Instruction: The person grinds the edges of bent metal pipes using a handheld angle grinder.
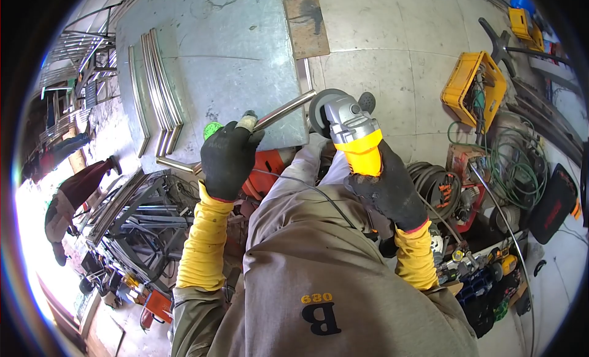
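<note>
My left hand (230, 157), in a black glove, is closed around a shiny metal tube (284, 110) at the near edge of the metal table. Part of the tube is hidden behind the glove. My right hand (392, 191), gloved too, grips the yellow body of an angle grinder (361, 149). The grinder's disc (318, 114) stands right at the tube's far end. Next to my left hand a round green thing (211, 130) shows on the table. Several bent metal tubes (162, 90) lie side by side on the table's left part.
The grey metal table (239, 56) fills the upper left. A yellow crate (454, 90) with cables stands on the floor at right, near coiled hoses (518, 160) and tools. Metal frames (141, 209) are piled at left, where another person (76, 200) is seen. A power cord (307, 186) crosses my lap.
</note>
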Available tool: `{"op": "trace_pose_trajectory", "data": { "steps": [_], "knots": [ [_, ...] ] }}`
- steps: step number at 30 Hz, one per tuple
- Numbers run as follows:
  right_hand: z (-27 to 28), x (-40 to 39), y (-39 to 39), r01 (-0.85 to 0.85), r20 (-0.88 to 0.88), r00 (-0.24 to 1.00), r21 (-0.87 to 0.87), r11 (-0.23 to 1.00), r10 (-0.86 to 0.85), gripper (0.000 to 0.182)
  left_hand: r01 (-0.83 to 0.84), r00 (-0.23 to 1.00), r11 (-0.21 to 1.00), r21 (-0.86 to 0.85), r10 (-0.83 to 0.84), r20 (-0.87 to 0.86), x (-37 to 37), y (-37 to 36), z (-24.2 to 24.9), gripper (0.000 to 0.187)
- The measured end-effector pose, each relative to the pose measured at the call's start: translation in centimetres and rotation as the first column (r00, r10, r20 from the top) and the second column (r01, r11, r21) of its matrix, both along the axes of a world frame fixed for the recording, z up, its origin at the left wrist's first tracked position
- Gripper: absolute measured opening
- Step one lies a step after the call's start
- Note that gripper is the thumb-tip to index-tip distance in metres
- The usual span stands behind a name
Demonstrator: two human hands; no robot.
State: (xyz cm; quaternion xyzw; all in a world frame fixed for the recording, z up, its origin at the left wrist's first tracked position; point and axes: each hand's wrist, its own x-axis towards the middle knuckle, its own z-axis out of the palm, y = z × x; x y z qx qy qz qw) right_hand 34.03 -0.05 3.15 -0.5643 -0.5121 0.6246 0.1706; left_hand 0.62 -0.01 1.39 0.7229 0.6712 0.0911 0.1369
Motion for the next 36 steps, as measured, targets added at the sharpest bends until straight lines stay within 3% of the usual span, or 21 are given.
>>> {"op": "trace_pose_trajectory", "data": {
  "steps": [6, 9, 12, 14, 15, 17, 23, 30, 32, 36],
  "knots": [
    [-0.1, -0.1, 0.4, -0.009, -0.068, 0.998, -0.029, 1.0, 0.007, 0.053, 0.015, 0.998, 1.0, 0.008, -0.015, -0.066, 0.1, -0.1, 0.1, 0.034],
    [0.0, 0.1, 0.3, -0.022, -0.08, 0.997, -0.051, 0.998, 0.018, 0.053, 0.028, 0.999, 0.999, 0.021, -0.028, -0.039, -0.3, -0.2, -0.5, 0.034],
    [-0.5, 0.2, 0.0, -0.031, -0.067, 0.997, -0.026, 0.999, 0.029, 0.055, 0.002, 0.995, 0.998, 0.064, -0.009, 0.098, -1.0, -0.3, -1.3, 0.028],
    [-1.1, 0.3, -0.4, -0.024, -0.042, 0.999, 0.037, 0.999, 0.026, 0.058, -0.055, 0.985, 0.99, -0.131, 0.075, 0.154, -1.1, 0.1, -0.8, 0.024],
    [-0.9, 0.4, -0.3, -0.024, -0.044, 0.999, 0.038, 0.999, 0.026, 0.058, -0.055, 0.985, 0.99, -0.13, 0.075, 0.153, -1.0, 0.6, -0.2, 0.024],
    [-0.2, 0.5, 0.1, -0.026, -0.043, 0.999, -0.073, 0.997, 0.023, 0.06, -0.075, 0.994, 0.911, -0.405, 0.099, 0.039, -0.8, 1.7, 1.2, 0.029],
    [-0.8, 0.0, 0.3, -0.018, -0.048, 0.999, 0.027, 0.999, 0.019, 0.061, -0.04, 0.994, 0.99, -0.134, 0.052, 0.091, -1.0, 0.4, -0.1, 0.032],
    [-1.1, 0.1, 0.4, -0.031, -0.068, 0.997, 0.049, 0.998, 0.035, 0.059, -0.031, 0.993, 0.996, -0.085, 0.041, 0.111, -0.9, 0.7, 0.2, 0.03],
    [-0.9, 0.2, 0.4, -0.037, -0.049, 0.998, 0.013, 0.999, 0.038, 0.058, -0.08, 0.994, 0.916, -0.393, 0.103, 0.039, -0.9, 1.7, 1.1, 0.033],
    [-1.0, 0.4, 0.1, -0.026, -0.052, 0.998, -0.017, 1.0, 0.025, 0.057, -0.134, 0.967, 0.83, -0.541, 0.229, 0.111, -1.0, 2.6, 1.7, 0.038]
  ]
}}
